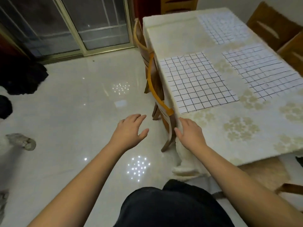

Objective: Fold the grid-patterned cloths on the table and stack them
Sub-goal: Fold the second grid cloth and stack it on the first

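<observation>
Nearest, the person's left hand point(131, 126) hovers with fingers spread over the glossy floor point(73, 95), the right hand point(190, 131) lies flat, holding nothing, on the table point(246, 145) edge beside a wooden chair point(157, 89), while three unfolded white black-gridded cloths point(199, 81) lie toward one o'clock, no writing legible.

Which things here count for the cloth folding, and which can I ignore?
For the job: near grid cloth; right grid cloth; far grid cloth; table; left hand; right hand.

Just lying about: chair; dark bundle on the floor; sliding door.
</observation>
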`<move>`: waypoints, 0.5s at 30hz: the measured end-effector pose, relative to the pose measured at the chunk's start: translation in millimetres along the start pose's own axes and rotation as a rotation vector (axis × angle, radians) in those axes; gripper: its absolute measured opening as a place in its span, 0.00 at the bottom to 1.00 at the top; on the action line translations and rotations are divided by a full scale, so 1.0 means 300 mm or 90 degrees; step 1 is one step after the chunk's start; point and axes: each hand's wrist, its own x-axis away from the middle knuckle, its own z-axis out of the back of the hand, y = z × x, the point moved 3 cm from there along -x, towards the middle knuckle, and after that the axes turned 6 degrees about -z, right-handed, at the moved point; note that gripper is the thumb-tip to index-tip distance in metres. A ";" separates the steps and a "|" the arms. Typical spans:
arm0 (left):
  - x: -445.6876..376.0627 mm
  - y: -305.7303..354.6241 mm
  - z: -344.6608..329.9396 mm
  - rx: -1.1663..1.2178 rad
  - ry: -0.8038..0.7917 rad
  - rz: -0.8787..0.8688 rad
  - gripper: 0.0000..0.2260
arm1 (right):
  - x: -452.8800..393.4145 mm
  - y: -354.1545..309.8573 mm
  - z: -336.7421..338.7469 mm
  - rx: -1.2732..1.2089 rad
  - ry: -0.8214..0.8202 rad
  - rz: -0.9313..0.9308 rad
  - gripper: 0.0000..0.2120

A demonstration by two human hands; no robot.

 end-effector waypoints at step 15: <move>-0.796 -0.037 0.160 -0.024 0.044 -0.272 0.23 | -0.522 0.075 0.052 -0.067 0.068 -0.192 0.27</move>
